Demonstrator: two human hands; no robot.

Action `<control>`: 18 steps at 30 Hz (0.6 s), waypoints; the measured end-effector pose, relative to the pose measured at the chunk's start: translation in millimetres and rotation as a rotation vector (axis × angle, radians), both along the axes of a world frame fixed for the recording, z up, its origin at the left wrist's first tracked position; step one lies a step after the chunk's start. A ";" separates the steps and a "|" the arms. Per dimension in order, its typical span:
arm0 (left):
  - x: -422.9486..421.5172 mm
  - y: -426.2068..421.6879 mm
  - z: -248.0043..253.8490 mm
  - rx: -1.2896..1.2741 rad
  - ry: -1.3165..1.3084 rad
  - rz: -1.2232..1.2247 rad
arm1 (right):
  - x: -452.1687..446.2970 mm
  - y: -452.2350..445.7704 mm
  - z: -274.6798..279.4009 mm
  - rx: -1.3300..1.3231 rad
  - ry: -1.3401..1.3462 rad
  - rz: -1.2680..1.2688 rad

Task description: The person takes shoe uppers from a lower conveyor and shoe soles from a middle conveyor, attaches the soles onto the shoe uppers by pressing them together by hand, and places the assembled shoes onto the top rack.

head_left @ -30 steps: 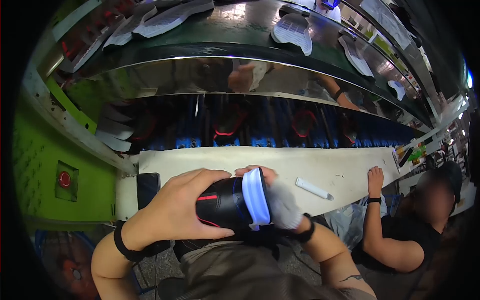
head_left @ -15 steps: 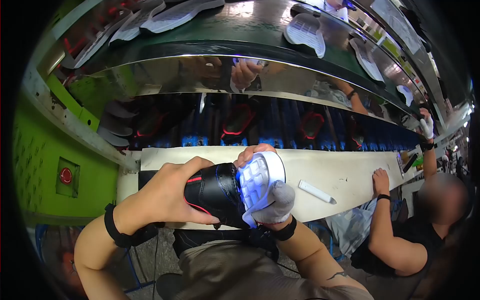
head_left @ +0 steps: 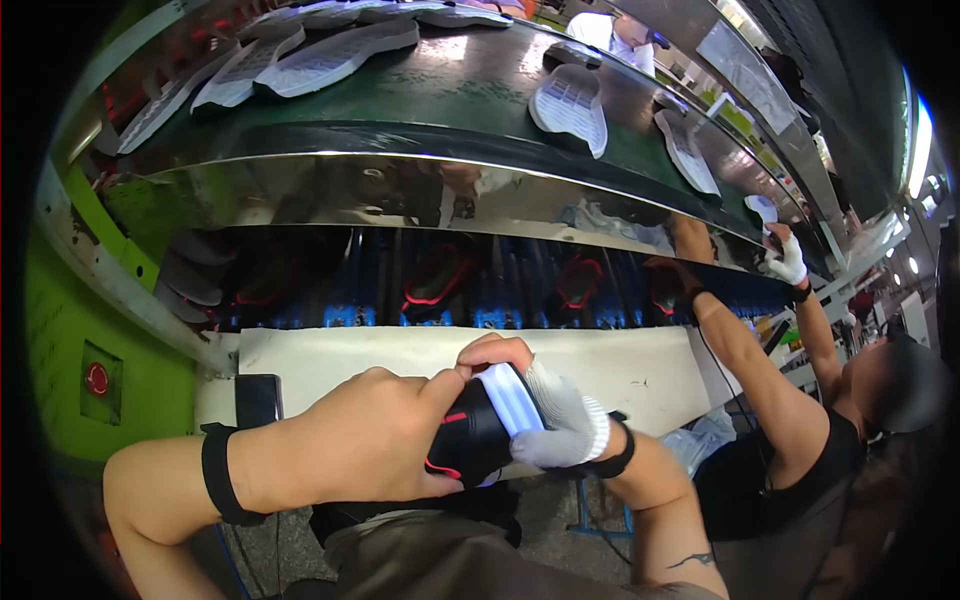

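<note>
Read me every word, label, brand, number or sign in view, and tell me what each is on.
No text can be read.
Green panel: small dark marks, too faint to make out.
Pale sheet at upper right: too blurred to read.
Black shoe: red trim, no legible brand.
Red button: no readable lettering.

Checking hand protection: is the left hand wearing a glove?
No, the left hand shows bare skin across its back and fingers.

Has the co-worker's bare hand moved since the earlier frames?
Yes. The co-worker's bare hand has left the white tabletop and now reaches past its far edge, to a dark, red-edged shoe.
</note>
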State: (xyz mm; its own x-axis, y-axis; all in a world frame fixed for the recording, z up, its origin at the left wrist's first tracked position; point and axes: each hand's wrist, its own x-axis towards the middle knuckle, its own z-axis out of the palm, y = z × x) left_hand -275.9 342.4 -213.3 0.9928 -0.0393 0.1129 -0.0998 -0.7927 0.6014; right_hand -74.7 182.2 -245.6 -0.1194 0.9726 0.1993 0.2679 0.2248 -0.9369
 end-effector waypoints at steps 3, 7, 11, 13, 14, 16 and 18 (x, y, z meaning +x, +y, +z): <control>-2.4 -6.0 0.0 0.028 0.001 -0.071 | 1.9 -18.9 28.8 -0.166 -0.202 -0.022; -20.6 -5.4 -9.2 0.063 -0.040 -0.183 | -26.2 -33.3 47.9 -0.165 -0.418 0.016; -56.6 33.5 -30.5 0.041 -0.171 -0.222 | -44.5 -24.0 14.6 0.048 -0.325 0.173; -81.5 50.2 -38.7 0.113 -0.205 -0.180 | -49.1 -22.1 -47.6 -0.116 -0.292 0.039; -91.1 51.4 -34.5 0.235 -0.183 -0.135 | -59.6 -22.2 -93.5 -0.179 -0.360 -0.068; -101.0 57.1 -52.6 0.327 -0.264 -0.042 | -80.0 -18.1 -115.8 -0.023 -0.300 -0.112; -104.1 57.9 -81.4 0.272 -0.388 0.101 | -87.3 -20.0 -97.2 -0.262 -0.371 -0.267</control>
